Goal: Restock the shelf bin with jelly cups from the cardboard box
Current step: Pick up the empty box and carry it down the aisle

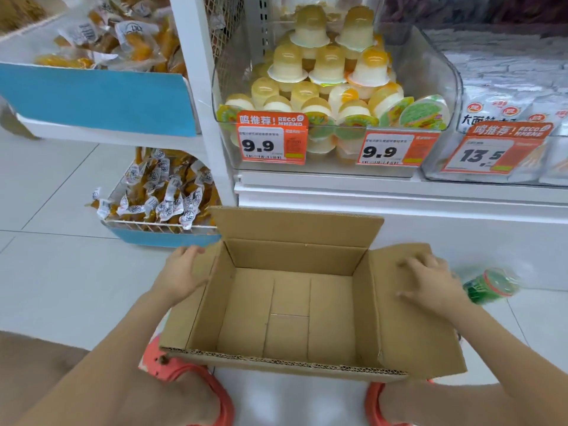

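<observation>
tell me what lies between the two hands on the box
In the head view, only the open cardboard box lies between the left hand and right hand; its inside is bare, no jelly cups left.

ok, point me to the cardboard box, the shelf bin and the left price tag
cardboard box (289, 305): head view, bare inside floor.
shelf bin (442, 63): head view, clear right side wall.
left price tag (272, 139): head view, middle of the tag.

Pale tiled floor (61, 272) — white shelving (399, 195), brightly lit
</observation>
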Tool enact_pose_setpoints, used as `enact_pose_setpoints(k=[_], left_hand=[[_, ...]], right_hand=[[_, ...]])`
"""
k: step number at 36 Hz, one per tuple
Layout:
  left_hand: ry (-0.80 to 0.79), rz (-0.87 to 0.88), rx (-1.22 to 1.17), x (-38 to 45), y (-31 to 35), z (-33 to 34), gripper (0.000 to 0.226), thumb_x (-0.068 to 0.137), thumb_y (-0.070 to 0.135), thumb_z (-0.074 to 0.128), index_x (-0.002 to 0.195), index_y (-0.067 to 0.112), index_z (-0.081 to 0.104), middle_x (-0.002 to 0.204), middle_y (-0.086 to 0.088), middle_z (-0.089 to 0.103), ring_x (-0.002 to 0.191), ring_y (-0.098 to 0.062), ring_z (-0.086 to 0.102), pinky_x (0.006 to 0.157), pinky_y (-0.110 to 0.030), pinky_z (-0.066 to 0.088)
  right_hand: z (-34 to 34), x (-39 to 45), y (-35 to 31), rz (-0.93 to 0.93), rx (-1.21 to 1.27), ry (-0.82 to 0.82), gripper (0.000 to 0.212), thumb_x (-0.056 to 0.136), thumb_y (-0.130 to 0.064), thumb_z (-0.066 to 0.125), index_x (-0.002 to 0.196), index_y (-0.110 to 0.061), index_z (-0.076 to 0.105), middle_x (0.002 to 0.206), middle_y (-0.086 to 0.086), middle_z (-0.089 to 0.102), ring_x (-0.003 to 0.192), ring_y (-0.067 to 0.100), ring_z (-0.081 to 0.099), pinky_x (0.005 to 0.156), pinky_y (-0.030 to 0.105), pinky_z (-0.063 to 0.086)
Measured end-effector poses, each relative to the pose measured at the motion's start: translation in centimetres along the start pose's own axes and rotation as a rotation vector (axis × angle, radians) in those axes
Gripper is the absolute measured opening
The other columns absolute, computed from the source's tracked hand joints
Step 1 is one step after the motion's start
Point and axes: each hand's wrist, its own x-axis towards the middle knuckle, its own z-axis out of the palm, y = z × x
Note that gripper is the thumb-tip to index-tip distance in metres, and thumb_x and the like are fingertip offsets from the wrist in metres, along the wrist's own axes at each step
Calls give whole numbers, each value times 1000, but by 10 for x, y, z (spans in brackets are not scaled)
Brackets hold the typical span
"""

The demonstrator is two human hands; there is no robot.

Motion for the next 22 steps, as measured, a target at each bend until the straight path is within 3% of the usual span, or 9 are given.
enact_pose_setpoints(k=[2,6,8,10,12,15,18,20,22], left_hand=[[-75,-146,-24,0,-28,6,80,73,31,79,139,17,37,137,-20,38,126,-35,38,105,-42,33],[-204,-307,-190,-3,-70,22,104,66,41,83,147,26,20,143,-22,34,130,-39,34,105,-46,33],[-279,-311,-276,-4,-81,32,112,64,42,84,149,29,14,151,-15,26,137,-35,28,109,-45,30],[-343,-339,-388,-2,-90,39,112,68,36,83,150,29,8,157,-6,14,142,-29,19,113,-43,25],[-419,-396,-490,3,-98,44,115,68,36,83,150,33,3,159,-2,8,144,-26,15,114,-45,23],[-551,-475,-588,10,-108,46,123,65,40,84,149,38,-6,159,0,6,143,-27,18,112,-48,25],[-645,-532,-672,17,-113,51,123,66,34,81,148,38,-10,157,-2,15,140,-28,26,112,-46,27],[-711,-530,-730,20,-112,53,120,67,30,80,149,37,-7,151,-3,30,126,-25,42,107,-40,34],[-752,-509,-710,21,-109,54,113,67,31,80,149,36,2,140,1,39,114,-21,47,98,-34,40]], right_hand=[[19,-2,6,69,36,15,65,79,-41,71,135,-35,37,157,2,2,140,36,13,105,51,33],[44,-9,6,154,199,155,68,75,-25,76,134,-31,42,158,7,-7,131,46,32,105,47,31],[47,-15,2,239,324,212,69,73,-17,78,133,-29,45,157,14,1,119,46,46,99,49,39],[44,-21,-1,285,396,202,69,74,-14,77,133,-28,45,146,22,22,101,41,53,93,49,44],[40,-26,-1,282,397,174,67,75,-15,75,132,-30,44,121,21,43,85,32,49,84,45,45],[28,-34,-2,257,405,179,60,75,-12,73,126,-32,48,102,11,55,83,27,47,73,38,41],[16,-39,-7,214,550,160,55,77,-9,75,118,-37,51,107,1,58,88,23,52,68,32,40],[16,-41,-13,192,603,118,54,76,-10,77,118,-36,54,110,-5,57,89,18,55,64,26,40],[20,-43,-16,201,587,95,51,76,-11,77,116,-36,57,109,-3,59,85,17,57,61,22,42]])
